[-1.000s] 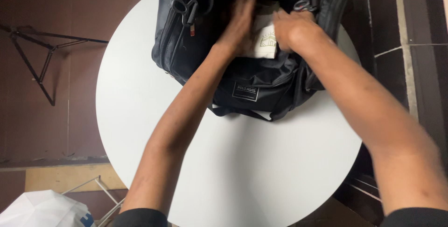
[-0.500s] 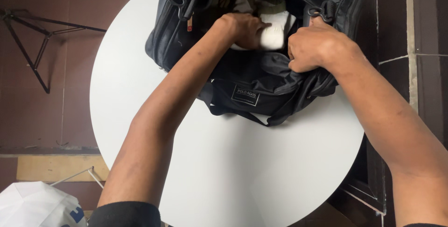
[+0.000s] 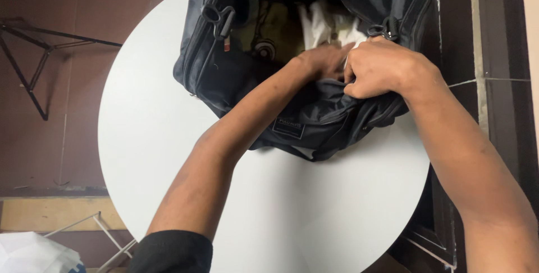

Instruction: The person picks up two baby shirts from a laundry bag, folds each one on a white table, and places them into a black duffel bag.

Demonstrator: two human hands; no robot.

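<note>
Fingers (image 3: 365, 76) of our right hand (image 3: 382, 68) curl tight around a fold of the near rim of the black duffel bag (image 3: 314, 110), pinching the fabric; fingers of our left hand (image 3: 323, 59) reach down into the open mouth just beside them, and we cannot tell whether they grip anything, since their tips are hidden among the contents.

By descending size: the round white tabletop (image 3: 168, 138) carries everything; the bag lies at its far edge, towards the far right, its mouth gaping upward and its near side sagging onto the surface. Within the opening we see a yellowish-green item (image 3: 275, 28) on the left and crumpled white cloth (image 3: 331, 26) on the right, the cloth touching or nearly touching our left hand. A strap clip (image 3: 219, 17) sits on the bag's left rim, another (image 3: 384, 28) on the right rim just above our right hand.

Beyond the tabletop's left edge, a thin black metal frame (image 3: 33, 65) stands on the dark floor (image 3: 56, 138).
</note>
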